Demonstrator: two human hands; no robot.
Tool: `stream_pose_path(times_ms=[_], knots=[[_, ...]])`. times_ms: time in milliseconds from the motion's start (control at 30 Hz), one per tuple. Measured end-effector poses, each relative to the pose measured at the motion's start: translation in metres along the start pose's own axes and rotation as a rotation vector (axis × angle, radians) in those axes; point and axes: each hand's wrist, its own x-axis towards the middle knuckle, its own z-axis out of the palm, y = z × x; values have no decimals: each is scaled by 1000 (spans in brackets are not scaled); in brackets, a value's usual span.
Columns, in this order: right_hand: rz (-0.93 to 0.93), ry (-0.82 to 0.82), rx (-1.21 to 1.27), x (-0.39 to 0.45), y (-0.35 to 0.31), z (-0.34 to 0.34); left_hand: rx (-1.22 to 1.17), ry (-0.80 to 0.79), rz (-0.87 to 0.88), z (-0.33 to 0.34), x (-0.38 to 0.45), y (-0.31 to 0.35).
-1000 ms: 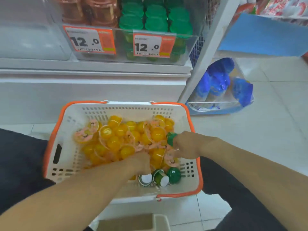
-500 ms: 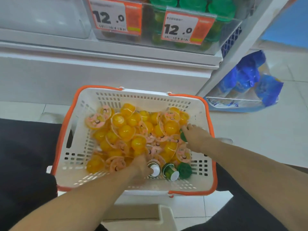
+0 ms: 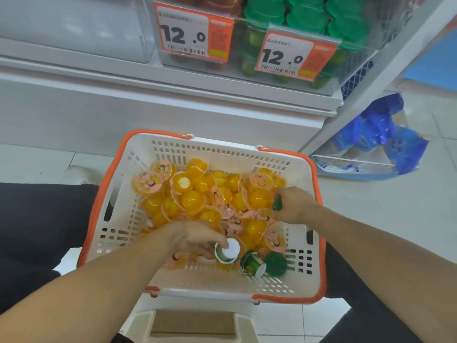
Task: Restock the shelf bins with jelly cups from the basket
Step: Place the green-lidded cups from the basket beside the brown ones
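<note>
Looking down into the basket (image 3: 138, 194), I see a heap of glossy round orange jelly cups (image 3: 197, 194) with pink foil lids filling its slotted white plastic tub, rimmed in orange. My left hand (image 3: 193, 240) pinches a green cup with a white lid (image 3: 227, 251) near the front wall; two more green cups (image 3: 264, 263) lie just beside it. My right hand (image 3: 294, 206) is curled around another green cup (image 3: 278, 204) at the right side. Above, the clear shelf bin (image 3: 358, 58) holds stacked green-lidded cups behind an orange price tag (image 3: 294, 55).
</note>
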Motion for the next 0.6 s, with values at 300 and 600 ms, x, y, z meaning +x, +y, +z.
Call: stream_pose_path(times_ms=[300, 600], knots=[[-24, -195, 1017, -24, -44, -110, -801, -268, 368, -14, -59, 67], [-337, 13, 1160, -76, -78, -205, -522, -295, 621, 19, -124, 143]])
